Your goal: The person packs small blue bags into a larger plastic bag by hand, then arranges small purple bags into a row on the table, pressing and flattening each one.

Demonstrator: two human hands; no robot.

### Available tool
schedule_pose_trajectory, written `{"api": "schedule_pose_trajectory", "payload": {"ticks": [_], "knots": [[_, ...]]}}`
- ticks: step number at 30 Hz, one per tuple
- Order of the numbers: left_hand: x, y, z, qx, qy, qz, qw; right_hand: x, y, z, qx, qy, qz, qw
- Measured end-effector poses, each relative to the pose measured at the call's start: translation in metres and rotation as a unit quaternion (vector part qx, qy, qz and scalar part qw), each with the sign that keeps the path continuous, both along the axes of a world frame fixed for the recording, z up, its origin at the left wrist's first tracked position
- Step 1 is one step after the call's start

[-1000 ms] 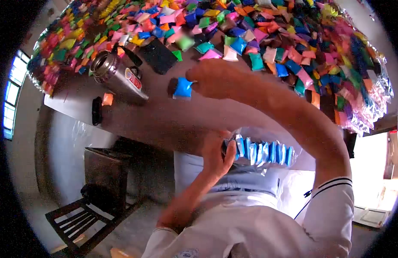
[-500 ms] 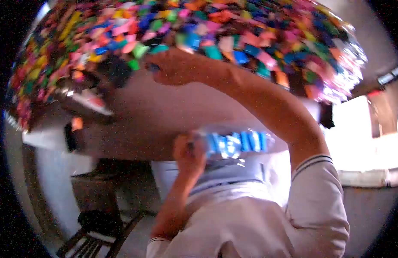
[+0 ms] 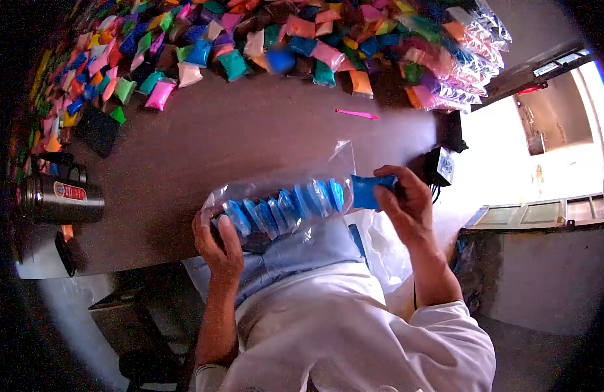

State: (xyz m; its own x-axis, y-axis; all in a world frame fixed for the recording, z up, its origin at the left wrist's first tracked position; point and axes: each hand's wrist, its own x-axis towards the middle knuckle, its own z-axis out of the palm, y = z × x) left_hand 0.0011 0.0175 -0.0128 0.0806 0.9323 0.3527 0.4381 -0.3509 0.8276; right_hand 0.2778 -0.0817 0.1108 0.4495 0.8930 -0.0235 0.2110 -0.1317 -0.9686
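A clear plastic bag (image 3: 285, 206) holds several blue packets in a row. My left hand (image 3: 218, 245) grips the bag's left end, thumb in front and fingers behind. My right hand (image 3: 406, 202) pinches a single blue packet (image 3: 372, 191) between thumb and fingers. This packet is right at the bag's open right end, beside the last packet inside. The bag lies over the front edge of the brown table (image 3: 249, 134), close above my lap.
Small colourful packets (image 3: 233, 65) are heaped along the table's far side, with filled clear bags (image 3: 455, 72) stacked at right. A pink strip (image 3: 357, 114) lies before them. A steel mug (image 3: 66, 199) stands at left, a black box (image 3: 439, 166) at right.
My right hand has come back from the heap to the bag's right end with a blue packet. My left hand and the bag have shifted left in view.
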Motion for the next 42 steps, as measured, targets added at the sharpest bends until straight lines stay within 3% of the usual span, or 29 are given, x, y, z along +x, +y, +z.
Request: {"api": "schedule_pose_trajectory", "payload": {"ticks": [4, 5, 7, 11, 17, 21, 26, 28, 30, 31, 34, 35, 36, 38, 39, 42], "knots": [[-0.004, 0.002, -0.001, -0.01, 0.015, -0.027, 0.999, -0.012, 0.008, -0.02, 0.008, -0.221, -0.028, 0.975], [-0.003, 0.002, -0.001, -0.016, 0.018, -0.023, 0.999, -0.012, 0.011, -0.022, 0.008, -0.22, -0.026, 0.975], [-0.002, 0.001, 0.0, -0.024, 0.019, -0.015, 0.999, -0.012, 0.016, -0.024, 0.006, -0.345, -0.001, 0.939], [-0.002, 0.0, 0.003, -0.033, 0.012, -0.015, 0.999, -0.009, 0.019, -0.027, -0.069, -0.405, 0.051, 0.91], [-0.001, 0.001, 0.011, -0.052, 0.014, -0.026, 0.998, -0.012, 0.019, -0.015, -0.082, -0.33, 0.012, 0.94], [-0.001, 0.001, 0.002, -0.025, 0.012, -0.001, 1.0, -0.006, 0.015, -0.028, -0.11, -0.403, 0.015, 0.909], [-0.003, 0.001, 0.007, -0.052, 0.019, -0.025, 0.998, -0.01, 0.021, -0.061, 0.028, -0.454, 0.037, 0.89], [-0.003, 0.001, 0.006, -0.05, 0.019, -0.028, 0.998, -0.011, 0.024, -0.048, 0.021, -0.447, 0.048, 0.893], [-0.003, 0.001, 0.003, -0.041, 0.019, -0.021, 0.999, -0.001, 0.019, -0.038, -0.056, -0.33, 0.044, 0.941], [-0.003, 0.002, 0.004, -0.04, 0.019, -0.022, 0.999, 0.008, 0.019, -0.037, -0.012, -0.36, 0.051, 0.932], [-0.001, 0.001, 0.009, -0.035, 0.023, 0.0, 0.999, 0.033, 0.014, -0.04, 0.001, -0.257, -0.033, 0.966], [-0.001, 0.0, 0.01, -0.051, 0.023, -0.001, 0.998, 0.045, 0.011, -0.032, -0.04, -0.287, 0.038, 0.956], [-0.002, 0.0, 0.011, -0.065, 0.023, 0.001, 0.998, 0.049, 0.01, -0.03, -0.037, -0.284, 0.04, 0.957], [-0.004, 0.0, 0.007, -0.077, 0.007, -0.001, 0.997, 0.052, 0.012, -0.029, -0.042, -0.36, 0.204, 0.909], [-0.005, 0.001, 0.006, -0.089, -0.013, -0.006, 0.996, 0.05, 0.012, -0.024, -0.145, -0.35, 0.257, 0.889], [-0.004, 0.004, 0.007, -0.093, -0.044, -0.025, 0.994, 0.044, 0.009, -0.051, -0.099, -0.375, 0.262, 0.884]]}}
